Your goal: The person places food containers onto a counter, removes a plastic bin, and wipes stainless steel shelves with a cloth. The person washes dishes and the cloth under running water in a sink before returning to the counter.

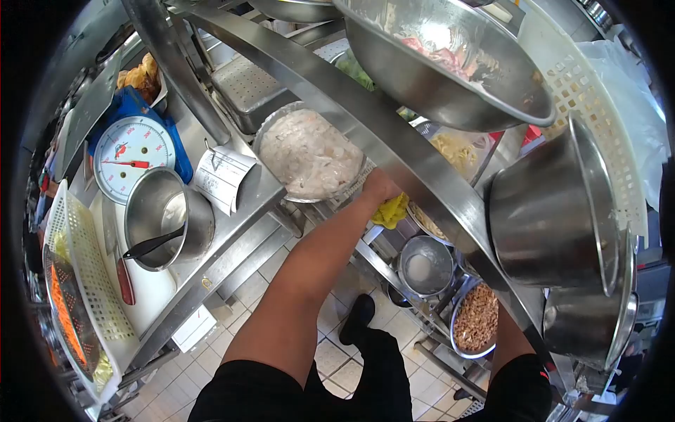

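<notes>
Though only partly visible, 1 left hand beside 1 bowl and 1 yellow cloth, grip unclear.

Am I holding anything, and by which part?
Can't tell: the left hand is by a bowl and yellow cloth, grip hidden; the shelf hides the right hand.

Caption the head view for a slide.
Left hand at a bowl of pale paste; right hand hidden behind the metal shelf.

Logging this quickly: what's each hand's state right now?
Left hand: beside the bowl of pale mixture; grip can't be told.
Right hand: hidden, can't be told.
</notes>
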`<state>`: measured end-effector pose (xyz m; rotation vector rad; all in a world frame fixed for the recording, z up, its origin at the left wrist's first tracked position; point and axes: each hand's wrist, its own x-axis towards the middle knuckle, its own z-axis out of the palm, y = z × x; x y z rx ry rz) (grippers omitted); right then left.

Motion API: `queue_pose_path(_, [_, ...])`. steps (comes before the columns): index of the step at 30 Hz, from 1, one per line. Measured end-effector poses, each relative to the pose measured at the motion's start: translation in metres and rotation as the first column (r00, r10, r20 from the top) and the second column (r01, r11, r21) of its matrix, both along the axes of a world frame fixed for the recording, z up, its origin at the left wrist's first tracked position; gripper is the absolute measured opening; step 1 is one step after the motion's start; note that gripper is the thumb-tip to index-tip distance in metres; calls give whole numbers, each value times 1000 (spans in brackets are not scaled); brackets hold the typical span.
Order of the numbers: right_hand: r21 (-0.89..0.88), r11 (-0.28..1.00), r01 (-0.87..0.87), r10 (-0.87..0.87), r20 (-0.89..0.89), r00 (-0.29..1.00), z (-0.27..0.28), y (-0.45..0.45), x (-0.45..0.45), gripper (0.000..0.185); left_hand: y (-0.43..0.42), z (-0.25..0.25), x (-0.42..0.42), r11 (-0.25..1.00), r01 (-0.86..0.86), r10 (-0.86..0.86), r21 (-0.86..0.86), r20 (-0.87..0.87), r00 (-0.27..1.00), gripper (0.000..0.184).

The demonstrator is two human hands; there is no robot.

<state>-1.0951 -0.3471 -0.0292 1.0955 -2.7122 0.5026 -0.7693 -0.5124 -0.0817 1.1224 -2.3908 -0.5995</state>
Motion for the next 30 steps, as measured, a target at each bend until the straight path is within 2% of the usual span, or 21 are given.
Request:
queue_pose_path(1, [-17, 1000, 2, -2, -7, 1000, 1, 7, 1, 15, 9, 25, 14, 991, 37, -38, 131, 9, 999, 36])
queue_pose_path(2, [-52, 999, 9, -10, -19, 1000, 1, 13, 3, 16, 16, 27, 17, 989, 33, -36, 144, 19, 999, 36])
queue_pose_path(4, [-186, 982, -14, 1, -71, 997, 8, 37, 15, 17, 39, 25, 37, 927, -208, 210, 314, 26, 977, 36])
queue_pose_path(5, [-284, 957, -58, 30, -103, 994, 20, 49, 34, 17, 58, 44, 62, 917, -236, 229, 322, 61, 972, 36])
queue_pose_path(6, [-371, 922, -111, 69, -125, 990, 34, 61, 61, 18, 84, 83, 87, 844, -266, 386, 465, -184, 904, 34])
queue_pose_path(7, [-428, 887, -176, 145, -104, 984, 47, 75, 96, 18, 109, 106, 109, 766, -242, 540, 595, -392, 745, 33])
queue_pose_path(9, [-477, 818, -322, 395, 58, 917, 75, 102, 185, 20, 150, 80, 147, 561, -71, 718, 824, -442, 538, 21])
queue_pose_path(10, [-415, 798, -437, 553, 215, 805, 86, 117, 237, 20, 172, 82, 170, 359, 181, 836, 916, -402, 373, 18])
queue_pose_path(11, [-337, 778, -530, 628, 415, 658, 87, 136, 283, 19, 195, 83, 193, 165, 451, 931, 877, -290, 222, 17])
queue_pose_path(12, [-214, 700, -681, 704, 370, 606, 110, 141, 340, 34, 220, 82, 207, 58, 538, 973, 841, -168, 158, 17])
queue_pose_path(13, [-331, 710, -621, 675, 571, 468, 95, 153, 382, 46, 244, 79, 222, -34, 624, 994, 781, -38, 102, 18])
queue_pose_path(14, [-377, 750, -544, 590, 752, 293, 69, 168, 408, 47, 266, 75, 236, -30, 618, 996, 785, -31, 88, 18])
queue_pose_path(15, [-391, 799, -457, 477, 875, 85, 46, 179, 431, 49, 289, 70, 252, 34, 582, 978, 813, -148, 150, 20])
queue_pose_path(17, [-374, 809, -453, 422, 907, 5, 26, 185, 479, 42, 326, 61, 289, 92, 532, 948, 842, -238, 213, 22])
queue_pose_path(19, [-276, 608, -744, 540, 831, 134, 15, 183, 519, 32, 351, 52, 338, 105, 455, 968, 884, -195, 156, 24])
queue_pose_path(20, [-169, 433, -885, 563, 818, 119, -6, 191, 541, 27, 363, 44, 366, 69, 287, 954, 955, -148, 262, 26])
queue_pose_path(21, [-176, 333, -926, 597, 800, 62, -22, 204, 564, 32, 377, 36, 395, 36, 107, 932, 994, -72, 356, 29])
queue_pose_path(23, [-305, 135, -943, 635, 757, -154, -15, 211, 597, 41, 409, 20, 453, 9, 12, 945, 1000, -12, 328, 35])
queue_pose_path(26, [-218, 149, -965, 396, 907, -144, -37, 226, 618, 48, 463, 12, 519, -42, -125, 969, 991, 71, 238, 31])
queue_pose_path(28, [-197, 214, -957, 388, 916, -102, -76, 247, 621, 48, 511, -15, 564, 102, -232, 990, 967, -121, -70, 29])
queue_pose_path(30, [-95, 299, -949, 328, 945, 9, -96, 268, 613, 47, 531, -19, 594, 68, -346, 954, 936, -162, -251, 27])
